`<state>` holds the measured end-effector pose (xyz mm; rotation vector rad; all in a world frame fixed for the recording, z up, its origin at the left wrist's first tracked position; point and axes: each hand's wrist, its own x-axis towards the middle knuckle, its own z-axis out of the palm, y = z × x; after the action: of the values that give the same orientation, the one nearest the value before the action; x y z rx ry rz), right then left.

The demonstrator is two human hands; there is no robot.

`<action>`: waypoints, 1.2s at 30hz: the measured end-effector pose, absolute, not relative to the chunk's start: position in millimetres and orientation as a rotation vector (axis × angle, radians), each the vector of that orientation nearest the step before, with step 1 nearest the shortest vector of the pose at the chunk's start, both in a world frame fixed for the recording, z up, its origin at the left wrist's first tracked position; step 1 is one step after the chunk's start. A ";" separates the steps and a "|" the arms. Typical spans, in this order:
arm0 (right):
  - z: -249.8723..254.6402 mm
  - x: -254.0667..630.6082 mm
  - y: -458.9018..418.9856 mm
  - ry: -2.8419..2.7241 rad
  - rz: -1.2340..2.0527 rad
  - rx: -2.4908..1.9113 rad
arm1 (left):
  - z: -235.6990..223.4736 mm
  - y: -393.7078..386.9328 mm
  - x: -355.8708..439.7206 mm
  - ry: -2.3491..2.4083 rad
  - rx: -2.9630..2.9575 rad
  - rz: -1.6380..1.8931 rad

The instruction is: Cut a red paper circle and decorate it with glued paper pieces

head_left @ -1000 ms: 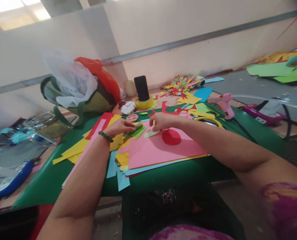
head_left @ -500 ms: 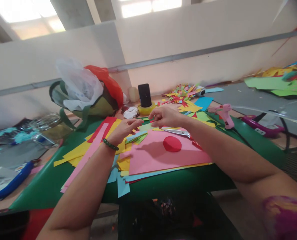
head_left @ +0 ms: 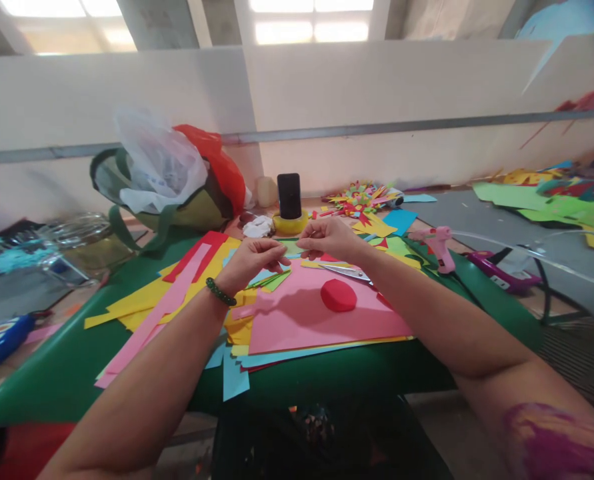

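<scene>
My left hand (head_left: 251, 261) and my right hand (head_left: 327, 240) meet above the paper pile, both with fingers pinched on a small pale green paper piece (head_left: 291, 249) held between them. A beaded bracelet (head_left: 221, 292) circles my left wrist. Below the hands lie a large pink sheet (head_left: 317, 317) with a red paper disc (head_left: 338, 295) on it, green paper strips (head_left: 273, 279) and scissors (head_left: 349, 271). Yellow, red and pink sheets (head_left: 161, 297) spread to the left on the green table cover (head_left: 57, 373).
A phone (head_left: 289, 196) stands in a yellow tape roll (head_left: 290, 224) at the back. A bag with plastic bags (head_left: 167, 180) sits back left. A pink glue gun (head_left: 439, 245) and cables lie right. Colourful cut paper (head_left: 361, 197) piles behind. A blue object (head_left: 1, 337) lies far left.
Both hands rose from the pile and came together, now pinching the pale green piece between them. The scissors came into sight as my right hand lifted. The camera tilted up.
</scene>
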<state>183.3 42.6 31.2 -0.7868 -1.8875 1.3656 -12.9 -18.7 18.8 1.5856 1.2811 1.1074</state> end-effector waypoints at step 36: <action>25.6 185.2 35.3 -2.244 1.103 -0.311 | 26.5 -21.7 -11.6 1.139 1.419 1.141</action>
<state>185.2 35.3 25.6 -0.3105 -2.2436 1.1033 -11.6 -21.7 26.5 1.4185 1.1392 1.1408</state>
